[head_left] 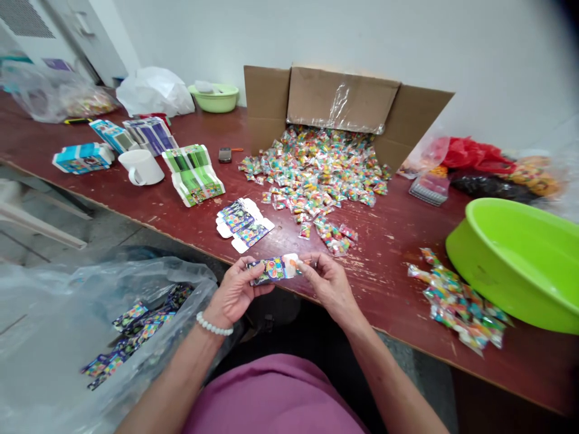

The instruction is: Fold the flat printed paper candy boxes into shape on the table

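Note:
My left hand (pixel 239 288), with a pale bead bracelet at the wrist, grips the left part of a small dark printed box (pixel 272 270) in front of the table edge. At the box's right end, my right hand (pixel 326 282) has its fingers closed around a small candy packet (pixel 302 265), partly hidden by the fingers. Just beyond them lie flat printed box blanks (pixel 246 224) with white flaps. Wrapped candy packets (pixel 323 175) spill from an open cardboard carton (pixel 341 102) onto the red table (pixel 380 265).
At the right are a green basin (pixel 525 259) and a loose candy pile (pixel 465 307). A clear plastic bag (pixel 49 337) with filled-looking boxes is at lower left. A white mug (pixel 141 167) and green box blanks (pixel 194 175) stand at the left.

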Demonstrator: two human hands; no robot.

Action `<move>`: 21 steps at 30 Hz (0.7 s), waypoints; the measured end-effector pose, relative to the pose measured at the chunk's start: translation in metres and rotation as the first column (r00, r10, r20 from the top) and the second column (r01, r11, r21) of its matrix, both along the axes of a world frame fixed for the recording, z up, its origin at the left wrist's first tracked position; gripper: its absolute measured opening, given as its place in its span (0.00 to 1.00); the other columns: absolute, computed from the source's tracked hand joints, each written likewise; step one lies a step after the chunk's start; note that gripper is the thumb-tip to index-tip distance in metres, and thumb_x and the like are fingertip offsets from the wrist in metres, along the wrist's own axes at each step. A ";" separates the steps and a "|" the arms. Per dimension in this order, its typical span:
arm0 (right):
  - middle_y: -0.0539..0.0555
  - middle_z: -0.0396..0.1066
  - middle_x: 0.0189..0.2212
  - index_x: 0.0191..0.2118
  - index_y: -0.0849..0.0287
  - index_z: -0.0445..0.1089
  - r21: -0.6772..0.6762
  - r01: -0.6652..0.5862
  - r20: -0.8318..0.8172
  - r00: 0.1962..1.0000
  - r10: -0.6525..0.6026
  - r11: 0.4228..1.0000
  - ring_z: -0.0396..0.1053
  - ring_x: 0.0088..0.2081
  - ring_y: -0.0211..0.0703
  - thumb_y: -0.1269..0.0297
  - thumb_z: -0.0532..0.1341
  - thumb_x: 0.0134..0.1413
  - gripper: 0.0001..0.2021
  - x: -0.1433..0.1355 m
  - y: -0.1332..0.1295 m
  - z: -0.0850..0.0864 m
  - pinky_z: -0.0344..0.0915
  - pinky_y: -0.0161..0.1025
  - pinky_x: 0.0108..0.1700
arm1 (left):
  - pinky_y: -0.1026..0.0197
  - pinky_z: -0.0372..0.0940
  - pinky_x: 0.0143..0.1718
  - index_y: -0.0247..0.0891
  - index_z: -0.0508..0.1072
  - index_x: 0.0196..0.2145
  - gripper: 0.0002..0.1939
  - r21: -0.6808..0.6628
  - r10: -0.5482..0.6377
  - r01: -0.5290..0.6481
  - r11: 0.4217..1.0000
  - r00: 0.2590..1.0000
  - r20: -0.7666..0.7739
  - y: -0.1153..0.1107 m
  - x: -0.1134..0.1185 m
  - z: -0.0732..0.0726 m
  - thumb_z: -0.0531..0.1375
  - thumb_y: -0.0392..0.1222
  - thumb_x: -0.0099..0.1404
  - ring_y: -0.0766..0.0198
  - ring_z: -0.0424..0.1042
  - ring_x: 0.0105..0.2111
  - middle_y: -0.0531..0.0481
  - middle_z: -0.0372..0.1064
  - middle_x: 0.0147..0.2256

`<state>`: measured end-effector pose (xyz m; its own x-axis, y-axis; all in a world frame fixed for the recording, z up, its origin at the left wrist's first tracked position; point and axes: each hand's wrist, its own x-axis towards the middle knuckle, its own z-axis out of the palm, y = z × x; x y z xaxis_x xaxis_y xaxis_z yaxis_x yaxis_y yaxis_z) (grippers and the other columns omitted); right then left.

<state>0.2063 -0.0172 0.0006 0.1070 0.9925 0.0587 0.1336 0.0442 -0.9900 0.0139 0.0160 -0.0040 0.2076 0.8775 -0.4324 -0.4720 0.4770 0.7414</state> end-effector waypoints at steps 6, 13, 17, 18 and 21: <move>0.51 0.75 0.30 0.43 0.56 0.73 0.018 -0.118 0.190 0.975 0.112 0.993 0.70 0.30 0.40 0.58 0.64 0.57 0.10 0.009 -0.002 0.011 0.64 0.36 0.32 | 0.55 0.75 0.32 0.38 0.67 0.39 0.22 0.087 -0.248 0.249 0.965 0.969 -0.026 -0.012 0.001 -0.002 0.72 0.34 0.50 0.59 0.76 0.33 0.49 0.74 0.36; 0.53 0.76 0.30 0.38 0.57 0.75 0.038 -0.129 0.148 0.981 0.122 0.991 0.72 0.32 0.42 0.58 0.62 0.59 0.09 0.005 0.004 0.015 0.67 0.38 0.35 | 0.60 0.71 0.36 0.36 0.72 0.50 0.24 0.207 -0.559 0.567 0.797 0.823 -0.101 -0.021 0.010 0.006 0.69 0.38 0.55 0.62 0.75 0.33 0.46 0.72 0.40; 0.54 0.74 0.34 0.37 0.55 0.77 0.160 0.011 0.203 0.978 -0.044 0.987 0.70 0.36 0.44 0.57 0.61 0.59 0.10 0.003 0.003 0.021 0.65 0.39 0.37 | 0.61 0.69 0.31 0.40 0.68 0.51 0.23 0.239 -0.528 0.522 0.819 0.848 -0.045 -0.022 0.016 0.006 0.65 0.36 0.57 0.61 0.76 0.28 0.47 0.73 0.40; 0.54 0.74 0.37 0.39 0.54 0.77 0.154 0.055 0.150 0.986 -0.078 0.987 0.70 0.38 0.44 0.56 0.61 0.59 0.10 0.003 0.003 0.021 0.65 0.39 0.38 | 0.61 0.68 0.30 0.40 0.68 0.49 0.21 0.238 -0.502 0.496 0.835 0.864 -0.040 -0.022 0.017 0.006 0.65 0.37 0.57 0.61 0.76 0.27 0.48 0.74 0.38; 0.53 0.74 0.41 0.46 0.54 0.73 -0.012 0.064 -0.095 0.993 -0.065 0.998 0.70 0.38 0.42 0.53 0.64 0.55 0.16 0.006 0.002 0.016 0.66 0.38 0.39 | 0.60 0.68 0.28 0.37 0.70 0.44 0.17 0.182 -0.448 0.436 0.881 0.894 0.028 -0.022 0.019 0.007 0.62 0.49 0.62 0.59 0.75 0.26 0.46 0.75 0.33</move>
<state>0.2119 -0.0147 0.0163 0.1756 0.9838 0.0367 0.0413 0.0299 -0.9987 0.0331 -0.0060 0.0026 0.6139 0.7454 -0.2600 -0.2922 0.5204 0.8024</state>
